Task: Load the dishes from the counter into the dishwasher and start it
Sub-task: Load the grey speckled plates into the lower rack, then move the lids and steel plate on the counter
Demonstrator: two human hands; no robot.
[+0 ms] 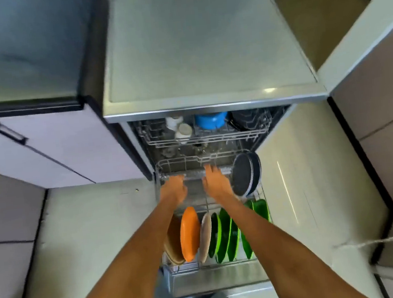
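The dishwasher (210, 104) stands open with its lower rack (262, 190) pulled out over the door. Standing in the rack's near half are an orange plate (189, 233), a beige plate (205, 237), a brown plate (173, 242) and several green plates (227, 234). A dark round pan (245, 175) stands on edge at the far right. My left hand (173, 189) reaches into the rack's far half, fingers curled round its wires. My right hand (214, 180) lies beside the pan with straight fingers touching the rack. The upper rack (256, 132) holds a blue pot (210, 119) and white cups (181, 128).
A dark counter (20, 53) with a white cabinet door (53, 148) below it flanks the dishwasher on the left. More cabinet fronts (372, 88) stand to the right. The pale tiled floor (90, 231) lies on both sides of the open door (215, 279).
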